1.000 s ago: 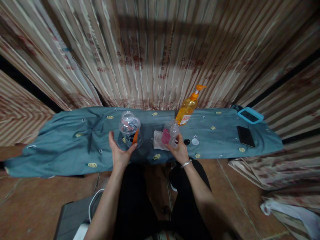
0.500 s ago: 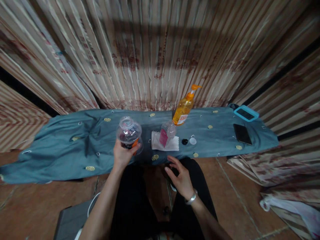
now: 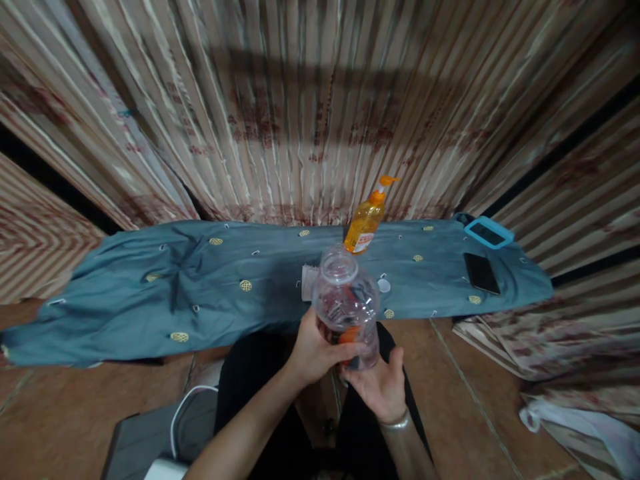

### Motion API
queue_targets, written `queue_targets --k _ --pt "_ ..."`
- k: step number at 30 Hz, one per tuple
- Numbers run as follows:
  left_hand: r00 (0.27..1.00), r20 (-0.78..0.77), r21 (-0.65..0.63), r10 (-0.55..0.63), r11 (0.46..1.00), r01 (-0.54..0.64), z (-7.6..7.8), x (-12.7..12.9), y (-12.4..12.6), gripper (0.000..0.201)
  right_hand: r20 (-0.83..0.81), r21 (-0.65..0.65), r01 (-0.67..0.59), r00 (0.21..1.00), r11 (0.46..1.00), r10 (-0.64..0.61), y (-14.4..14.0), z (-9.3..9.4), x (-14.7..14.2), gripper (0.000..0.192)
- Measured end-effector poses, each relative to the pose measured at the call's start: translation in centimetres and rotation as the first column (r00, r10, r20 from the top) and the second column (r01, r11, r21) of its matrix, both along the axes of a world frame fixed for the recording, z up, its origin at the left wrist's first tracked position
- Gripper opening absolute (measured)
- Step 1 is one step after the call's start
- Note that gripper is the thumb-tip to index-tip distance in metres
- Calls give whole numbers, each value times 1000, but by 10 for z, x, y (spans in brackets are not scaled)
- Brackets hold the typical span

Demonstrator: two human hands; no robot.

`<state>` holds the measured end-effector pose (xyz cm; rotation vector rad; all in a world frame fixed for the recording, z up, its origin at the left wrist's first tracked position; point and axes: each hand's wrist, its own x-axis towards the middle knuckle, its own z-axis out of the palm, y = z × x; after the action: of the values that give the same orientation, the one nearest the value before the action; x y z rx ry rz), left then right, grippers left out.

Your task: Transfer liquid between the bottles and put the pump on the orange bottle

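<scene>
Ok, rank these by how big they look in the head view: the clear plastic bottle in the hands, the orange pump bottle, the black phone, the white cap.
1. Clear plastic bottle, held up close to the camera, so nearness inflates it.
2. Orange pump bottle.
3. Black phone, lying flat on the blue cloth, close to the pump bottle in apparent size, so unsure.
4. White cap.

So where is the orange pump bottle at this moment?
The orange pump bottle stands upright at the far edge of the blue cloth, near the curtain, just behind the clear bottle held in both hands.
</scene>
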<state>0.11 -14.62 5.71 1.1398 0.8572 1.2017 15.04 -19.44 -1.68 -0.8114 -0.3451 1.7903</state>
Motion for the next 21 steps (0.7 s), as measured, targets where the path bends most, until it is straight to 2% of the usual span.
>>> queue_targets --k 5,7,9,11,13,14,15,17,21 --pt "984 117 12 -134 991 133 -6 32 5 81 -4 -42 105 994 994 -105 -2 -11 19 43" --pt "984 54 57 -169 985 166 -5 35 9 87 3 -56 145 989 988 -145 -2 -8 22 38" --pt "983 -40 156 -179 971 183 -4 29 16 92 17 -73 176 984 982 -175 -2 1 26 38" --pt "994 -91 259 -64 962 86 -5 16 30 83 39 -90 194 981 977 -191 -1 12 33 48" --pt "978 -142 338 154 936 -99 -13 2 49 78 70 -100 212 976 972 -206 1 23 43 59" --pt "936 -211 369 282 910 -191 -19 -3 60 84 88 -98 228 972 969 -220 2 28 48 59" --pt "883 -274 389 381 884 -260 -28 -6 71 99 108 -92 246 966 965 -236 3 31 54 60" --pt "829 -364 364 425 884 -294 -49 -6 91 124 149 -73 294 948 953 -281 4 34 65 60" --pt "822 -439 250 362 928 -275 -89 7 116 136 224 -36 364 911 931 -347 6 30 80 54"
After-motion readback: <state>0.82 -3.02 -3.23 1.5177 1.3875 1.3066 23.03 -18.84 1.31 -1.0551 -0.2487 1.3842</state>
